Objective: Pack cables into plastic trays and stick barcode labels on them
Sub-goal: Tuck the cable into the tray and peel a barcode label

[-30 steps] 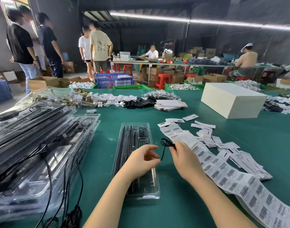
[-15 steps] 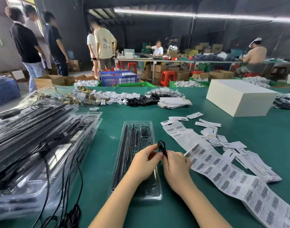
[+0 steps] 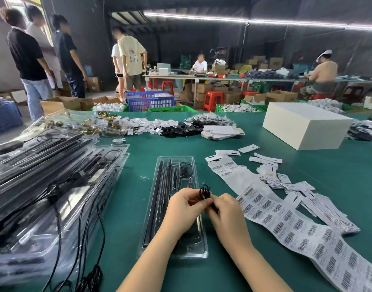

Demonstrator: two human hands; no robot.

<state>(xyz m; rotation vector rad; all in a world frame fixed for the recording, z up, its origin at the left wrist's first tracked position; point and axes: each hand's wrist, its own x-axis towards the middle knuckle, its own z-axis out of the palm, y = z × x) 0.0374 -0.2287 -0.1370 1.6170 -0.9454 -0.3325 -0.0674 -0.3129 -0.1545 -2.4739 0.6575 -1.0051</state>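
Observation:
A thin black cable [image 3: 204, 191], coiled into a small loop, sticks up between my two hands. My left hand [image 3: 186, 207] and my right hand [image 3: 226, 213] both pinch it just above a clear plastic tray [image 3: 157, 209] on the green table. The tray holds long black strips and another small cable coil at its far end. A long sheet of barcode labels [image 3: 290, 226] runs from the tray's right side toward the near right corner.
Stacked clear trays with black cables [image 3: 43, 186] fill the left side. Loose white tags [image 3: 271, 171] lie right of the tray. A white box [image 3: 305, 125] stands at the far right. Piles of small parts [image 3: 176, 127] lie across the table's far edge. People stand beyond.
Both hands have come together over the tray. The cable, first a loose strand by my right hand, is now wound into a tight coil pinched by both hands.

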